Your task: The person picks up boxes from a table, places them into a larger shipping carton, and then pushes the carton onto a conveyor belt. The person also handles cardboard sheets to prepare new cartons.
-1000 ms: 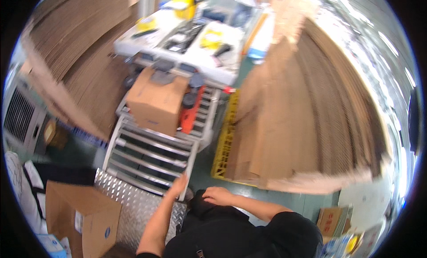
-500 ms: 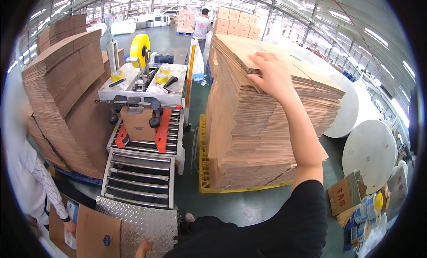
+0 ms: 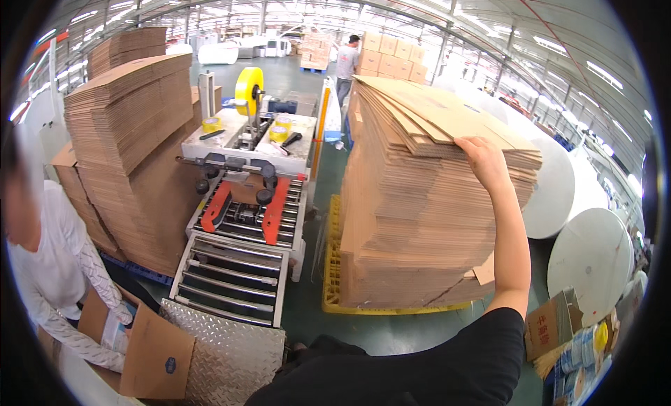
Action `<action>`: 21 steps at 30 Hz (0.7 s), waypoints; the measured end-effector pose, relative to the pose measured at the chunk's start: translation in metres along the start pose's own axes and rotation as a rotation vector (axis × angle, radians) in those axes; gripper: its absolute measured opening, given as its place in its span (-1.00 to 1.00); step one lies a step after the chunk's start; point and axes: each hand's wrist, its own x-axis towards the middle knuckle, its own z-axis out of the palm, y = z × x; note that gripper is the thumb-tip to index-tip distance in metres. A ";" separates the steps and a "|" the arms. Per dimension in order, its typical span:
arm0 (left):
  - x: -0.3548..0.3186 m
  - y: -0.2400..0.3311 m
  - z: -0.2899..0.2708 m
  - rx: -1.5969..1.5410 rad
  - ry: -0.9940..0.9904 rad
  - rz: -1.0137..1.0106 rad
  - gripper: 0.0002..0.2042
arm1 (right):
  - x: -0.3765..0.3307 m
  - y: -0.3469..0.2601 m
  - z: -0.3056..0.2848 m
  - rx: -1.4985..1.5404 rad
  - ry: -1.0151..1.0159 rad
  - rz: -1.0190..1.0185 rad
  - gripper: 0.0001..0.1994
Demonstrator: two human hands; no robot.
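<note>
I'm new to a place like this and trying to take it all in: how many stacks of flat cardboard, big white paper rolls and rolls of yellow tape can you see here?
Stacks of flat cardboard: 3, the one the right hand rests on, a tall one at left, one behind it
Big white paper rolls: 2
Yellow tape rolls: 3
Total: 8

The left hand is out of view, below the picture's lower edge. The right hand (image 3: 484, 162) lies on the stack of flat cardboard (image 3: 419, 217), its fingertips hidden over the top sheets' edge. A co-worker (image 3: 49, 266) is cut off at the left rim. The box (image 3: 246, 190) inside the taping machine (image 3: 244, 217) is mostly covered by its rollers.
</note>
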 end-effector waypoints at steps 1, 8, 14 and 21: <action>-0.003 -0.002 0.000 0.016 -0.007 -0.015 -0.56 | -0.006 0.004 -0.003 -0.005 0.005 -0.009 -0.74; -0.011 -0.001 -0.016 0.155 0.057 0.123 -0.59 | -0.094 0.109 0.034 0.165 0.223 0.639 -0.65; -0.125 0.196 -0.119 0.121 0.718 0.650 -0.66 | 0.075 -0.127 -0.027 0.078 0.366 -0.223 -0.77; -0.324 0.323 -0.172 0.303 1.398 0.892 -0.56 | 0.083 -0.381 -0.025 0.848 0.277 -0.744 -0.90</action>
